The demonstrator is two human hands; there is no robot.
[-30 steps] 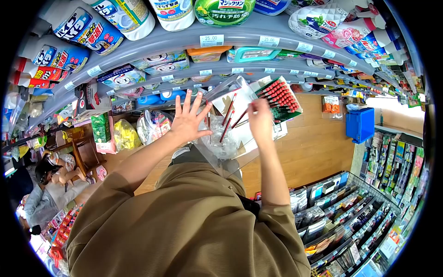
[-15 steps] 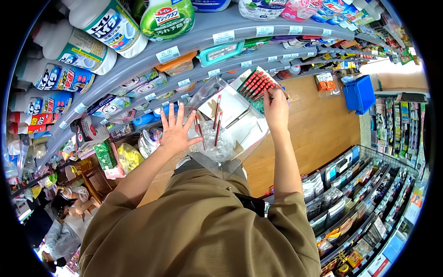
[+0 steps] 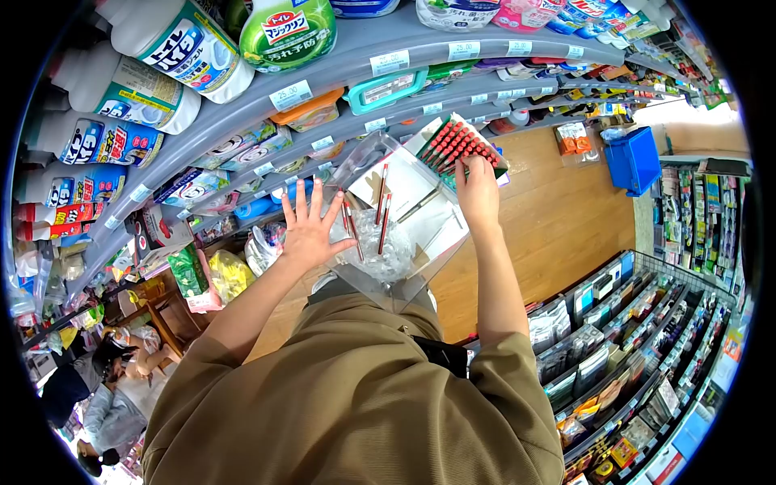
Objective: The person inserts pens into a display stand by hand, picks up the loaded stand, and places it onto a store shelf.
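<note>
My left hand (image 3: 311,230) is spread open, fingers apart, over the left side of a clear plastic box (image 3: 440,263). Inside that box, several slim dark-red sticks (image 3: 384,222), pencil- or pen-like, lie on a white sheet (image 3: 411,179) beside crumpled clear plastic (image 3: 386,252). At the far end is a pack of red-tipped sticks (image 3: 457,145) in close rows with green edging. My right hand (image 3: 478,194) is at the near right edge of these rows, thumb and fingers pinched together. Whatever lies between those fingertips is hidden.
Curved grey shelves (image 3: 339,69) with cleaning bottles (image 3: 198,52) run along the left and top. A blue bin (image 3: 630,162) stands on the wooden floor (image 3: 566,194). Racks of small packaged goods (image 3: 614,339) are at the right. People (image 3: 113,396) are at lower left.
My right hand has shifted slightly left and down along the pack, its fingertips now at the near edge of the red-tipped rows. My left hand stays spread in about the same place.
</note>
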